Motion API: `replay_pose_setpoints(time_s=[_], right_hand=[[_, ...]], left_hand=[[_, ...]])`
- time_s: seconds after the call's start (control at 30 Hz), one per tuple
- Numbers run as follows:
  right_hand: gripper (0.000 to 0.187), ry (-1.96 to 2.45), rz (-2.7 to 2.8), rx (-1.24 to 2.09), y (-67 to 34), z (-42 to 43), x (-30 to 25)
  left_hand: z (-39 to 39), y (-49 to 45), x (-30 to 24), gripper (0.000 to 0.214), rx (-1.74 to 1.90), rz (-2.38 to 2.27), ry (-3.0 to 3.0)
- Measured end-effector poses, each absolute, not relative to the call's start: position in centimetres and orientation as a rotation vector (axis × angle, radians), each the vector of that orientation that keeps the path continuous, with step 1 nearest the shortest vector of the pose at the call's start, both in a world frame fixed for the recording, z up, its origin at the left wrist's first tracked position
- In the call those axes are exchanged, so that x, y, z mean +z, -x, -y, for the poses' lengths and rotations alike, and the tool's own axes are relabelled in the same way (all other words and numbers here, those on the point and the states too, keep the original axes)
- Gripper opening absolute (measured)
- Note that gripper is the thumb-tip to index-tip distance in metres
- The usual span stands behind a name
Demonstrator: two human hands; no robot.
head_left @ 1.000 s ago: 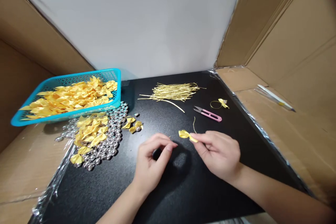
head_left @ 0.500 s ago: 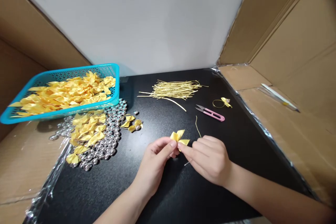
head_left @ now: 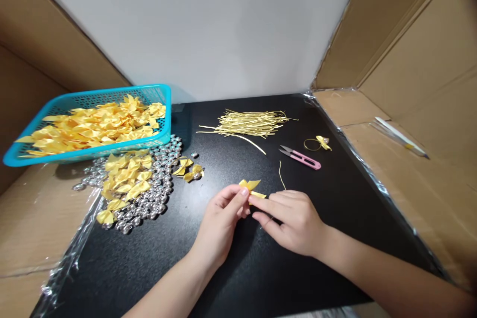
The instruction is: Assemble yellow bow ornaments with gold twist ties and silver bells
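Observation:
Between its thumb and fingers, my left hand pinches a yellow ribbon bow by one side. My right hand is beside it, its index fingertip touching the bow and its thumb held apart below. The other right fingers are curled. A thin gold cord sticks out past those knuckles; whether they grip it is hidden. Pink thread snips lie beyond the right hand. Behind the hands is a pile of gold cords.
A blue basket heaped with yellow bows stands at the left. Silver beads lie before it, with more yellow bows among them. A looped bow lies right of the snips. White tweezers rest on the cardboard.
The bow has tilted and its petals look flatter. My right thumb has come away from the index finger. The view has shifted slightly.

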State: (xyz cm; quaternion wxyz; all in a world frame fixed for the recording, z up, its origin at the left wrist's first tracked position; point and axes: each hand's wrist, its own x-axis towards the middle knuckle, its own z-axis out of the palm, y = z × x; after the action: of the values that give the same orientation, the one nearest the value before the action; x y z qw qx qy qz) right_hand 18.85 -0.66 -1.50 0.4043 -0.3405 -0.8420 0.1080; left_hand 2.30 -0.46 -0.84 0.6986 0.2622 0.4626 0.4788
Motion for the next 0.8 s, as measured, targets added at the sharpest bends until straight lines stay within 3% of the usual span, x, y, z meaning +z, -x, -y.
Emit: replay_pose_setpoints(time_s=[0.13, 0.27, 0.57, 0.8], right_hand=[[0.032, 0.834, 1.938, 0.782, -19.3, 1.1, -1.5], [0.020, 0.912, 1.494, 1.232, -19.7, 0.9, -2.0], [0.021, 0.889, 1.123, 1.701, -18.4, 0.2, -1.0], [0.018, 0.904, 1.225, 1.757, -18.9, 0.7, -1.0]], left_hand=[[0.2, -2.3, -0.8, 0.027, 1.099, -1.005, -0.470], [0.3, -2.3, -0.8, 0.028, 1.097, -0.986, -0.451], [0.7, -2.6, -0.6, 0.029, 0.985, -0.753, -0.390], [0.7, -2.3, -0.3, 0.023, 0.881, -0.583, -0.149]])
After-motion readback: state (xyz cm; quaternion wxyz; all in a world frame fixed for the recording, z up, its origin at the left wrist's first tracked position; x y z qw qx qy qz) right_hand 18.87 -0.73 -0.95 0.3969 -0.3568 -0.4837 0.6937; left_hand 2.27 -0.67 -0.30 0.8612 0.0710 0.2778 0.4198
